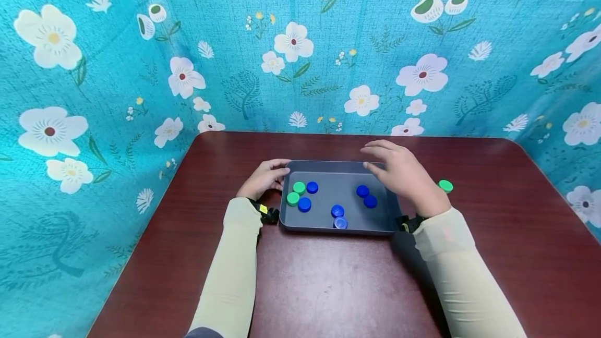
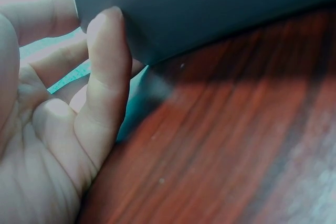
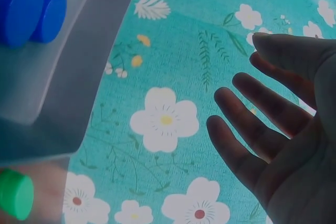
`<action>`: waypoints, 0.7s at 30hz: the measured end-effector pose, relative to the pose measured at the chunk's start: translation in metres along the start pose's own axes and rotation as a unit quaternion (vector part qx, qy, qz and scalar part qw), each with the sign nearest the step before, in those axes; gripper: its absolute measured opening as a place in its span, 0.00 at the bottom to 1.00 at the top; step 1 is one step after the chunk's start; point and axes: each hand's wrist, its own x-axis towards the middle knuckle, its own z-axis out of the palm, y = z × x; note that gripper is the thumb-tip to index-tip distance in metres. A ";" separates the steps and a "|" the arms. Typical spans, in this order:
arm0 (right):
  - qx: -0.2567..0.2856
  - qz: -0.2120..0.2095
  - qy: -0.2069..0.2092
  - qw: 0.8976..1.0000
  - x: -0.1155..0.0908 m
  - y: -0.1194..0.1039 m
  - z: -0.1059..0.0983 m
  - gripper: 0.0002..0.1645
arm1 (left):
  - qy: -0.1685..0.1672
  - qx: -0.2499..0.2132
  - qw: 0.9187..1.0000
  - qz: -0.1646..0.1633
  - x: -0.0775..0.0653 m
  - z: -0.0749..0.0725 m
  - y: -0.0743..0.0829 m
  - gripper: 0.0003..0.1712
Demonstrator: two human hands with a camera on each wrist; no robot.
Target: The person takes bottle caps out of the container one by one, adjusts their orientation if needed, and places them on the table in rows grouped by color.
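Note:
A dark grey rectangular tray (image 1: 324, 167) lies on the table. My left hand (image 1: 264, 179) grips its left end; in the left wrist view the thumb (image 2: 107, 72) lies against the tray wall, other fingers partly hidden behind it. Inside the tray are two green bottle caps (image 1: 299, 188) at the left and several blue caps (image 1: 362, 191), one of them (image 1: 340, 222) showing its hollow side. Over the tray's right end my right hand (image 1: 399, 168) hovers with fingers spread and nothing held; the right wrist view shows its fingers (image 3: 252, 124) apart from the tray.
A third green cap (image 1: 445, 186) sits on the dark wooden table (image 1: 324, 286), right of the tray and beside my right wrist. A dark shape (image 1: 413, 254) lies under the right forearm. Behind the table hangs a turquoise flowered cloth (image 1: 291, 93).

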 end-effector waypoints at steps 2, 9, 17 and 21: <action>0.002 -0.002 -0.003 1.000 0.001 -0.003 0.001 0.24 | 0.001 0.000 1.000 0.000 0.000 0.001 0.000 0.20; -0.001 -0.035 -0.031 0.999 0.007 -0.015 0.015 0.22 | 0.003 0.000 1.000 -0.002 -0.001 0.001 -0.003 0.19; -0.012 -0.076 -0.051 0.996 0.017 -0.028 0.029 0.21 | 0.001 -0.002 1.000 0.004 0.001 0.000 -0.004 0.19; -0.004 -0.074 -0.060 0.995 0.021 -0.037 0.030 0.21 | -0.001 -0.004 1.000 0.005 0.002 0.000 -0.003 0.20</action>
